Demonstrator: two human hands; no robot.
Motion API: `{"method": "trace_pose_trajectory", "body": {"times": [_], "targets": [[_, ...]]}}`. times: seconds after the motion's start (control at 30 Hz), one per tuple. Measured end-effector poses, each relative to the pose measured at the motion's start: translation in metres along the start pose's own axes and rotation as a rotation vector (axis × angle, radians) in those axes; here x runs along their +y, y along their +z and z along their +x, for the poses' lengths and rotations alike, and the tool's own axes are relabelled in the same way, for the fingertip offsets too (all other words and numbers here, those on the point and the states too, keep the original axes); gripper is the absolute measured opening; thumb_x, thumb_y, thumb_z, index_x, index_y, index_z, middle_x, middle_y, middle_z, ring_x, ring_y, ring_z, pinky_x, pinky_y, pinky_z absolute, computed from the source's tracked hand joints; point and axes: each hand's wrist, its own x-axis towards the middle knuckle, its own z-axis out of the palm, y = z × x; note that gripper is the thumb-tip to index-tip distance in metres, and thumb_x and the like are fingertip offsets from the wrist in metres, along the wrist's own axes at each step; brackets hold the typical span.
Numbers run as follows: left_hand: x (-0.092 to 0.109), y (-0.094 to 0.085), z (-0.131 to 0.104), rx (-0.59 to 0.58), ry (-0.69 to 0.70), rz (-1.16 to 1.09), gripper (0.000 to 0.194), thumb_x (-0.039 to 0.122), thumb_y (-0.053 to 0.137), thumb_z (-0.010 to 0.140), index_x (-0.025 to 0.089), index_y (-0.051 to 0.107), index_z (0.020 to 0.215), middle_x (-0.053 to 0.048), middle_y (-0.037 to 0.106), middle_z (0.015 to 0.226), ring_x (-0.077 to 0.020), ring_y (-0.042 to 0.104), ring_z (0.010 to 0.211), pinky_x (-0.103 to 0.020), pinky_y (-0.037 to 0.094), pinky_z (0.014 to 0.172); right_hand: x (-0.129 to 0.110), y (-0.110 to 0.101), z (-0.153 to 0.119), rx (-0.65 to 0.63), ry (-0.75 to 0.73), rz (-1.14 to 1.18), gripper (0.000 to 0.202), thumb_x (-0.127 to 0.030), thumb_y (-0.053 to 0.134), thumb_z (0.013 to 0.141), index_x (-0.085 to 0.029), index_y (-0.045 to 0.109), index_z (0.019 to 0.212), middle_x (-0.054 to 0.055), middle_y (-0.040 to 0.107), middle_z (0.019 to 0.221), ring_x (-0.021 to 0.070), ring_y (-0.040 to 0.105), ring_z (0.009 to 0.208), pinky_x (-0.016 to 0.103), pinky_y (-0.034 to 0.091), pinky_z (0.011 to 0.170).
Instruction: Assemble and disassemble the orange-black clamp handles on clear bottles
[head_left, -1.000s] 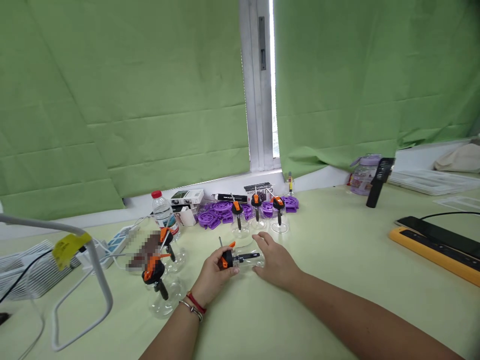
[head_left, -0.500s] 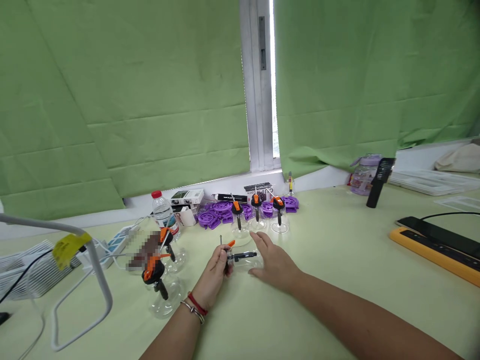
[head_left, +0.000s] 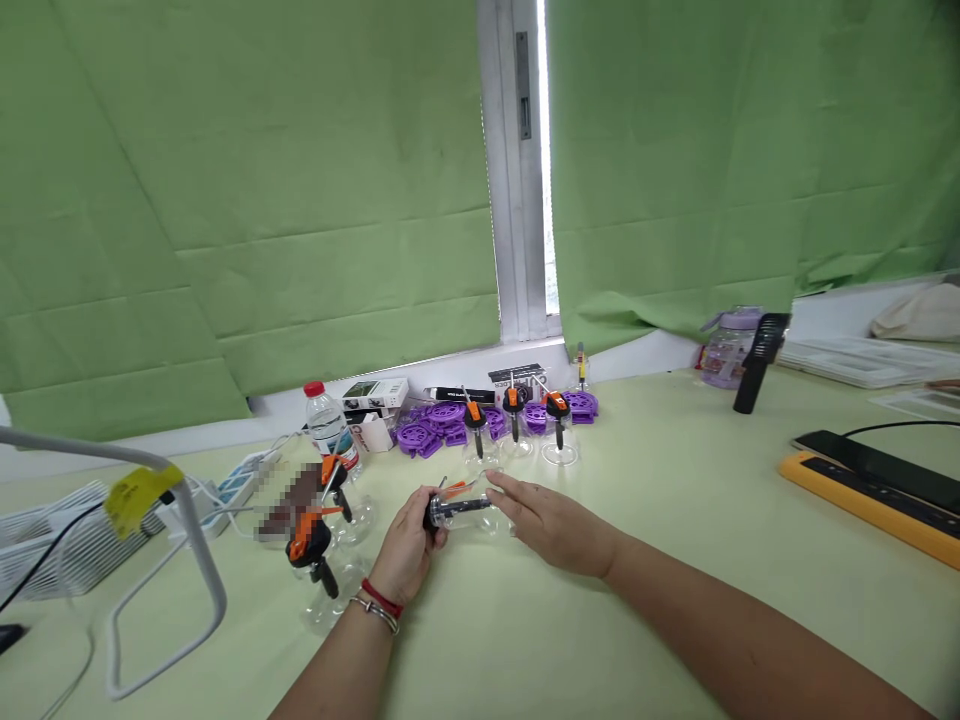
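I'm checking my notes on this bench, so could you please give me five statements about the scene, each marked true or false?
1. The left-hand grip holds a clear bottle by its black top. True.
2. That clear bottle is upright. False: it is tipped onto its side, its base toward the right-hand grip.
3. The water bottle stands to the left of the purple parts. True.
4. The water bottle is capped in blue. False: its cap is red.
5. Three bottles with orange-and-black tops stand in front of the purple parts. True.
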Motion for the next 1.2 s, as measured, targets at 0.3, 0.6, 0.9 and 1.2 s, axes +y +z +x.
{"method": "trace_pose_trajectory", "body": {"times": [0.3,0.6,0.9,1.2], "targets": [[0.001,0.0,-0.001,-0.042,0.081,0.21,0.035,0.052,0.04,0.083,0.02,0.053,0.085,0.005,0.044,0.06,-0.0087,0.038,0.05,-0.02,0.032,0.047,0.004,-0.004,-0.006,-0.081,0.429,0.515,0.076,-0.049,0.056,0.079,-0.012,0.028,0.138,0.016,0.056,0.115,0.0221,0.057,0.091,0.039,0.046,0.084],[-0.004,0.001,0.001,0.011,0.108,0.312,0.036,0.053,0.038,0.084,0.019,0.052,0.082,0.005,0.042,0.057,-0.0097,0.038,0.048,-0.021,0.032,0.046,0.004,0.011,-0.004,-0.052,0.814,1.214,0.065,-0.047,0.064,0.074,-0.018,0.042,0.128,0.007,0.052,0.109,0.0119,0.05,0.076,0.027,0.043,0.068],[0.004,0.008,-0.006,-0.037,0.222,0.37,0.032,0.049,0.04,0.085,0.02,0.052,0.089,0.004,0.045,0.064,-0.01,0.046,0.054,-0.023,0.037,0.053,0.002,0.027,-0.004,-0.027,1.122,1.533,0.06,-0.066,0.028,0.083,-0.014,0.05,0.104,0.004,0.062,0.066,0.0082,0.044,0.04,0.021,0.033,0.04],[0.0,0.009,-0.006,-0.031,0.114,0.248,0.037,0.051,0.042,0.083,0.017,0.055,0.092,0.003,0.049,0.061,-0.0107,0.046,0.052,-0.023,0.036,0.051,0.005,0.025,-0.001,-0.221,1.244,1.598,0.074,-0.075,0.012,0.077,-0.014,0.052,0.085,0.01,0.064,0.065,0.0112,0.051,0.037,0.021,0.035,0.034]]}}
